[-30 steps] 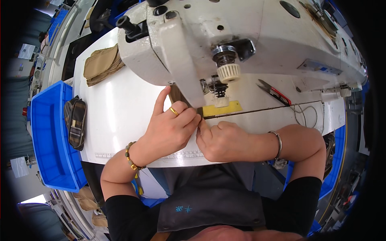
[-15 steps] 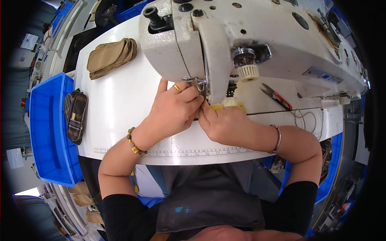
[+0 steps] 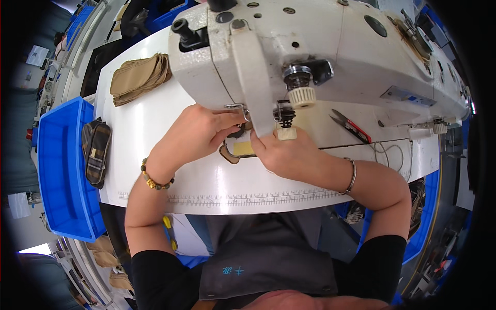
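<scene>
Under the head of a white sewing machine (image 3: 320, 51), a small dark fabric piece with a tan edge (image 3: 230, 156) lies by the needle area. My left hand (image 3: 194, 135) is closed, pinching the fabric's far side close to the presser foot. My right hand (image 3: 292, 155) is curled at the fabric's right side, its fingertips partly hidden behind the machine's white lever (image 3: 250, 77) and a tension knob (image 3: 287, 134). A yellow plate (image 3: 243, 149) shows between the hands, beside the fabric. The needle tip is hidden.
Tan fabric pieces (image 3: 139, 80) are stacked at the far left of the white table (image 3: 155, 124). A dark plaid pouch-like bundle (image 3: 97, 152) rests beside a blue bin (image 3: 59, 170). Red-handled thread snips (image 3: 354, 128) and a loose cord (image 3: 385, 157) lie to the right.
My left hand has moved left, away from my right hand, with its fingers now straighter. More of the fabric piece and the yellow plate shows between them. The view has shifted slightly.
</scene>
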Demonstrator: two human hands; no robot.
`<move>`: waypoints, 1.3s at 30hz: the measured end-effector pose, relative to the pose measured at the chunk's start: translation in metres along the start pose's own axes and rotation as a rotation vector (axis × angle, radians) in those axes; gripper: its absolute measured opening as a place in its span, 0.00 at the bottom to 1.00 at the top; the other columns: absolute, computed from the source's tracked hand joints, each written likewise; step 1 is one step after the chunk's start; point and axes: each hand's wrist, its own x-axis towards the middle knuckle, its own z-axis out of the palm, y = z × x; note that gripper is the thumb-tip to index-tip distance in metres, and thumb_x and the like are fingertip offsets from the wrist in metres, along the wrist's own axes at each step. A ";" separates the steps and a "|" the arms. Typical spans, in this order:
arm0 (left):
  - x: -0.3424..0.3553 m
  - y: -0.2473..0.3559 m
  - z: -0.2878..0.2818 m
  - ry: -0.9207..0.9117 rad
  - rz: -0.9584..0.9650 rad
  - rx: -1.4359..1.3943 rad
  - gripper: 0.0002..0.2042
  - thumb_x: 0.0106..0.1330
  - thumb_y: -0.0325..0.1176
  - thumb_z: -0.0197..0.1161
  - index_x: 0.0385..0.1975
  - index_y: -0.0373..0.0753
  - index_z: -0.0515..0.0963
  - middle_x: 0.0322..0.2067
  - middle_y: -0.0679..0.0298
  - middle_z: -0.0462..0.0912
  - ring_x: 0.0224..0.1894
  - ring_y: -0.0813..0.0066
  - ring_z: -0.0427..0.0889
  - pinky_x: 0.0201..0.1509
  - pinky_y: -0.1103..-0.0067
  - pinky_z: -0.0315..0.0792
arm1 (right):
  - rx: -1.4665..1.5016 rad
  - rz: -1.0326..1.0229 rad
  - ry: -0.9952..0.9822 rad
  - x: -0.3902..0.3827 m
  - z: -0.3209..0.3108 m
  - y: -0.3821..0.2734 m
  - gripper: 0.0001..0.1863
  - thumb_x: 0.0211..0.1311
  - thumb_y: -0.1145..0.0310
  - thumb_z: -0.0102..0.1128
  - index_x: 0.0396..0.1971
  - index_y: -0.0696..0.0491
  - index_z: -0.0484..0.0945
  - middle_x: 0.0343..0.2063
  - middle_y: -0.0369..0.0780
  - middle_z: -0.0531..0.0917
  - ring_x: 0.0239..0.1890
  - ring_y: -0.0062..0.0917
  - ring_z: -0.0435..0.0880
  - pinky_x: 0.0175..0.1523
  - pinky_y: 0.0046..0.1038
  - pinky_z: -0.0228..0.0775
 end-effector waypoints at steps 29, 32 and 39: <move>0.003 0.014 0.012 0.008 0.040 0.131 0.14 0.49 0.27 0.64 0.37 0.39 0.86 0.31 0.63 0.85 0.32 0.63 0.84 0.37 0.72 0.78 | 0.101 -0.004 -0.005 0.002 -0.007 -0.005 0.22 0.48 0.72 0.60 0.44 0.67 0.80 0.25 0.41 0.83 0.18 0.23 0.81 0.20 0.26 0.71; 0.003 0.010 0.016 0.040 0.072 0.111 0.15 0.49 0.27 0.64 0.39 0.39 0.86 0.31 0.64 0.84 0.31 0.64 0.84 0.35 0.72 0.78 | 0.074 -0.021 0.031 0.002 -0.006 -0.004 0.22 0.48 0.72 0.60 0.45 0.66 0.81 0.31 0.46 0.85 0.20 0.23 0.83 0.21 0.26 0.72; 0.004 0.009 0.018 0.036 0.022 0.073 0.15 0.50 0.24 0.63 0.39 0.39 0.86 0.31 0.63 0.85 0.31 0.64 0.84 0.34 0.72 0.78 | 0.065 0.012 0.019 0.005 -0.007 -0.004 0.17 0.48 0.72 0.60 0.39 0.63 0.81 0.35 0.49 0.86 0.20 0.23 0.83 0.20 0.24 0.71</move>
